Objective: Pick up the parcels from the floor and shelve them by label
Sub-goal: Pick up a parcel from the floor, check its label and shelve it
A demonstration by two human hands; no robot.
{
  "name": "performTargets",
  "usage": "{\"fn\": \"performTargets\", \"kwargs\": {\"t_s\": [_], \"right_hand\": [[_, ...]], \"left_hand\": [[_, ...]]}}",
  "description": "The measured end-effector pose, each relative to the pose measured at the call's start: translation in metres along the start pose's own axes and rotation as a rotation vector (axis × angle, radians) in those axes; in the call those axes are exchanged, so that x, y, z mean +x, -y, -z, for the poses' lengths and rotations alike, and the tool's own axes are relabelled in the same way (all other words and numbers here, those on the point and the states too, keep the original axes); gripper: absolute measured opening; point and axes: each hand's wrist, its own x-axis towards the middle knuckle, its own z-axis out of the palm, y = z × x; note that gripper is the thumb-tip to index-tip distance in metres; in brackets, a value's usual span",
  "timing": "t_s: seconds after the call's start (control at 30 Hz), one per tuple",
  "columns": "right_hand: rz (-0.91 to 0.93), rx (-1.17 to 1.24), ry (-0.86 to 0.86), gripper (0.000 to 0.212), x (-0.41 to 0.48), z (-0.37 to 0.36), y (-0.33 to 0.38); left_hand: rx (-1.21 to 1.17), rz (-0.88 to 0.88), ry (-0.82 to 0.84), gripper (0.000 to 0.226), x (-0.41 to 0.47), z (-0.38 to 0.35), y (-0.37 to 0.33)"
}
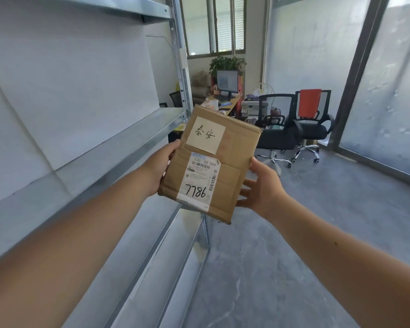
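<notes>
Parcel (232,166) is being held in the air, just beside the metal shelf (104,157), with its labels facing the camera. Left hand (159,169) is gripping the left edge, thumb in front, fingers hidden behind. Right hand (258,185) is pinching the right edge, thumb on the rim, fingers apparently reaching behind it.

Fingers of the left hand (160,165) behind the flat brown cardboard parcel (232,162); fine print of its six-o'clock white shipping label (200,179) illegible.
</notes>
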Motion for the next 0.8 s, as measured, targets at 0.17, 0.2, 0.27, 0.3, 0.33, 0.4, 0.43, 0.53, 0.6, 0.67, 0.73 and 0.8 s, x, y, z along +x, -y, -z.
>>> {"fn": "performTargets", "kwargs": {"t_s": [0.17, 0.2, 0.27, 0.3, 0.33, 0.4, 0.43, 0.53, 0.6, 0.67, 0.73, 0.8], "right_hand": [[-0.043, 0.009, -0.027, 0.043, 0.024, 0.013, -0.01], [-0.058, 0.009, -0.033, 0.041, 0.03, 0.016, -0.012], [-0.093, 0.007, -0.046, 0.046, 0.045, 0.023, -0.017], [-0.111, 0.004, -0.053, 0.05, 0.053, 0.027, -0.02], [-0.128, -0.002, -0.054, 0.051, 0.061, 0.03, -0.024], [-0.169, -0.01, -0.054, 0.049, 0.078, 0.036, -0.03], [-0.191, -0.012, -0.051, 0.05, 0.087, 0.039, -0.033], [-0.246, -0.018, -0.049, 0.054, 0.119, 0.048, -0.04], [-0.286, -0.037, -0.041, 0.054, 0.141, 0.051, -0.043], [-0.337, -0.055, -0.031, 0.056, 0.16, 0.052, -0.047], [-0.36, -0.065, -0.023, 0.058, 0.176, 0.053, -0.053], [-0.387, -0.062, -0.023, 0.06, 0.193, 0.054, -0.058]], "left_hand": [[0.105, 0.035, 0.034, 0.05, 0.02, -0.01, 0.006], [0.128, 0.048, 0.034, 0.052, 0.026, -0.011, 0.008], [0.169, 0.086, 0.033, 0.055, 0.039, -0.012, 0.014], [0.191, 0.105, 0.03, 0.056, 0.046, -0.013, 0.018], [0.214, 0.12, 0.025, 0.058, 0.054, -0.014, 0.022], [0.262, 0.149, 0.001, 0.059, 0.07, -0.016, 0.031], [0.28, 0.157, -0.016, 0.058, 0.078, -0.017, 0.037], [0.292, 0.194, -0.064, 0.056, 0.1, -0.02, 0.054], [0.298, 0.217, -0.108, 0.054, 0.114, -0.018, 0.065], [0.287, 0.231, -0.155, 0.053, 0.13, -0.013, 0.078], [0.266, 0.244, -0.211, 0.05, 0.146, -0.01, 0.089], [0.293, 0.255, -0.264, 0.044, 0.159, -0.008, 0.097]]}}
